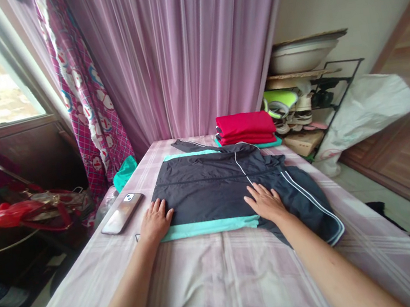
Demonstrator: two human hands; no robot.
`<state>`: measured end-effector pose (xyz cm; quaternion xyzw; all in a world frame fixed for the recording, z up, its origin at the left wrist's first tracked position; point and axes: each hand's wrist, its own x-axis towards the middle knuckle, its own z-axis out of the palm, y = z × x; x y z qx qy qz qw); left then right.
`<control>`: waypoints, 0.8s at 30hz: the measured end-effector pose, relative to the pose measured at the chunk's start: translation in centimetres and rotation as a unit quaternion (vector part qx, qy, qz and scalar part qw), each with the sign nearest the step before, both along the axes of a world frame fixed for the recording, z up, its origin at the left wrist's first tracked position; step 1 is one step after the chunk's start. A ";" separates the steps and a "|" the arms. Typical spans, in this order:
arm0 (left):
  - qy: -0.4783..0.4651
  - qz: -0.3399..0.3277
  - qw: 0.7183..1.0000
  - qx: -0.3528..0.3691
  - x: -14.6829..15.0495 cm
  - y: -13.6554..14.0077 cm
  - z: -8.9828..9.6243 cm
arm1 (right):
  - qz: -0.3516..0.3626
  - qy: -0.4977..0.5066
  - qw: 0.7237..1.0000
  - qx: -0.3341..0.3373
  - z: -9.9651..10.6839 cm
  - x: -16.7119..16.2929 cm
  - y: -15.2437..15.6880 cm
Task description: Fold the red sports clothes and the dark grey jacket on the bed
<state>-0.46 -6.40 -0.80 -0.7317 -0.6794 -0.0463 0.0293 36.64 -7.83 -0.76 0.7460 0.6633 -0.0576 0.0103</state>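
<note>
A black jacket (203, 190) with white piping lies spread flat on the table, its collar side to the right. Under it a mint-green sheet (209, 227) shows along the near and far edges. My left hand (156, 219) rests flat on the jacket's near left corner, fingers apart. On the near edge by the sleeve, my right hand (266, 201) presses down with its fingers spread. One sleeve (310, 204) bends out to the right; the other sleeve (196, 144) reaches toward the far left. Neither hand grips anything.
A phone (123, 214) lies face down left of my left hand. Folded red cloth (245, 124) is stacked at the far right of the checked tablecloth (194, 280). Beyond stand a purple curtain (181, 53) and a shoe rack (349, 84) with a basin (302, 55) on top.
</note>
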 end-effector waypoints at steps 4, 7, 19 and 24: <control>-0.002 -0.040 0.999 0.013 -0.1 -0.2 0.0 | -0.020 0.000 1.000 -0.004 0.0 -0.2 -0.1; -0.005 -0.036 0.999 0.003 0.0 -0.3 0.2 | -0.040 -0.003 0.999 -0.006 0.0 -0.3 -0.2; -0.017 -0.073 0.997 0.029 -1.1 0.7 -1.5 | 0.104 0.018 0.994 0.034 3.1 -4.6 6.7; -0.037 -0.086 0.995 0.037 -1.3 0.5 -1.7 | 0.001 0.019 1.000 -0.024 0.9 -0.5 8.9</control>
